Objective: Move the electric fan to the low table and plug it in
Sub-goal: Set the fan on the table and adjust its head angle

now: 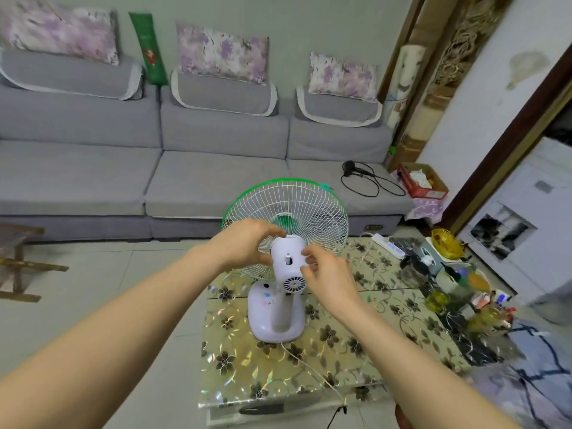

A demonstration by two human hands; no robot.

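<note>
Both hands, left (247, 243) and right (328, 270), cup the electric fan's (286, 258) rigid motor housing; light, top-heavy, fragile wire grille.

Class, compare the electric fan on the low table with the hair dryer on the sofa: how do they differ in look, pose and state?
The fan is white with a green-rimmed cage; the hair dryer is black. The fan stands upright on the low table; the hair dryer lies flat on the sofa. The left hand and right hand are at the fan's motor housing; nobody touches the hair dryer. Both trail a power cord.
</note>
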